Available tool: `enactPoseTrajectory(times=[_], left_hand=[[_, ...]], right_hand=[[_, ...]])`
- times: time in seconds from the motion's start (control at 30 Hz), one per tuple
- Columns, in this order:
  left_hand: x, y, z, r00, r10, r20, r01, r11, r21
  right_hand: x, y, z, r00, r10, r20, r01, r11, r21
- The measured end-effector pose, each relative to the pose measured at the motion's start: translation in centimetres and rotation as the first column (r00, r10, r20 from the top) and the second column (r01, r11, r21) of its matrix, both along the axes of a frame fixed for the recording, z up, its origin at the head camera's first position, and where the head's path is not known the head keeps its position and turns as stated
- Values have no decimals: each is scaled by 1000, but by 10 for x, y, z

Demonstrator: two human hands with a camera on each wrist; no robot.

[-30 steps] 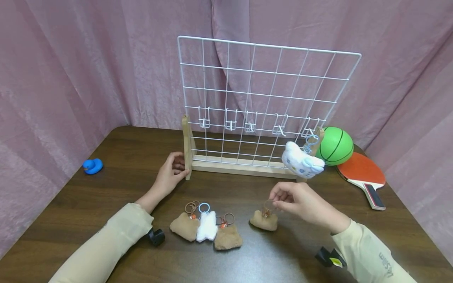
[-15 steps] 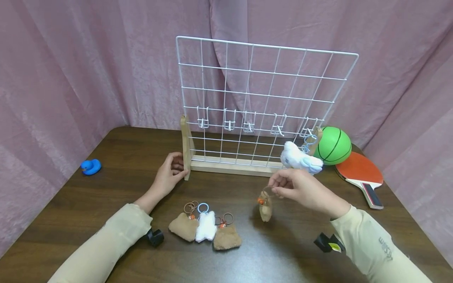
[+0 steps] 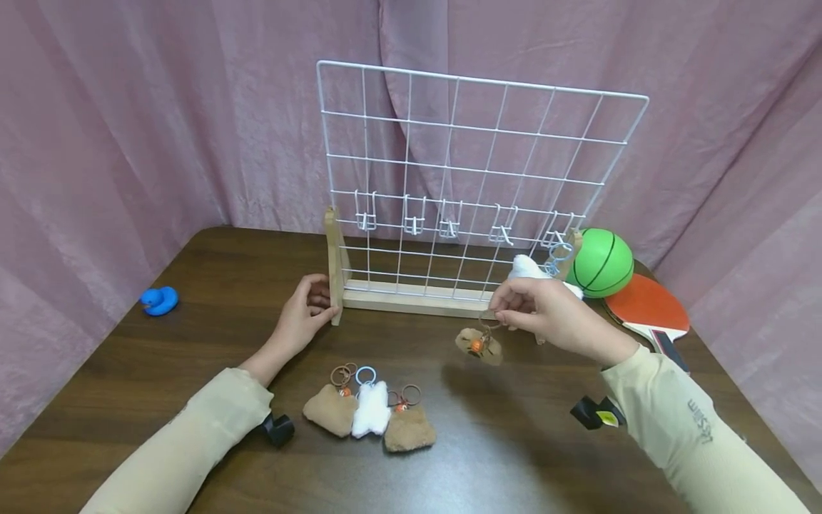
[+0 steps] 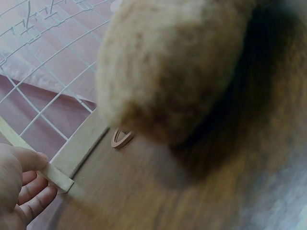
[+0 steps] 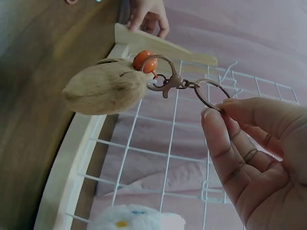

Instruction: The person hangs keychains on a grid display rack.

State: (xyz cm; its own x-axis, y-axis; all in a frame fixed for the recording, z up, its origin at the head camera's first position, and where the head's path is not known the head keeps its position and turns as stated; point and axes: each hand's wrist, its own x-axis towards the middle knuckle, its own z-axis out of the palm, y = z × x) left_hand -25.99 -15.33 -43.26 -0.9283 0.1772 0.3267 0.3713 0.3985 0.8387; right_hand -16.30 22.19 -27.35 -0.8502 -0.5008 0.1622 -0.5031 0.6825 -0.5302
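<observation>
My right hand [image 3: 546, 314] pinches the metal ring of a brown plush keychain [image 5: 105, 91] between thumb and forefinger. The plush hangs above the table with an orange bell [image 5: 145, 61] at its clasp. On the left, my left hand [image 3: 302, 307] grips the wooden end post [image 3: 335, 268] of a white wire grid rack [image 3: 481, 79], thumb in front. A white plush keychain [image 3: 526, 268] hangs from the rightmost hook, partly hidden behind my right hand. On the table lie a brown plush keychain [image 3: 330, 410], a white one [image 3: 371, 412] and another brown one [image 3: 409, 430].
Several white hooks, among them one near the middle [image 3: 449, 227], line the grid. Behind its right end are a green ball [image 3: 601, 263] and a red table tennis paddle [image 3: 648, 303]. A blue rubber duck [image 3: 160, 300] sits far left. Pink curtains [image 3: 160, 121] hang behind.
My right hand has lifted the brown plush keychain off the table and moved it up toward the rack, swinging as it rose. The left hand keeps its grip on the post.
</observation>
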Motion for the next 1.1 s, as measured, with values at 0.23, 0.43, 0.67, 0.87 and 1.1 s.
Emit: enactPoseTrajectory(times=[0.23,0.43,0.67,0.87,1.1], left_hand=[[1,0,1,1000,-4,-2,4,1000,2],[1,0,2,1000,-7,-17,7,1000,-5],[1,-1,2,1000,-7,-10,7,1000,-5],[1,0,0,1000,-4,-14,4,1000,-1],[1,0,0,1000,-4,-11,5,1000,4]], right_hand=[[-7,5,10,997,-62,-36,62,998,22],[-12,8,17,993,-99,-58,99,995,-1],[-21,10,22,988,-120,-94,115,992,-53],[-28,12,23,969,-151,-195,130,985,-117],[-34,14,28,951,-212,-227,176,970,-166]])
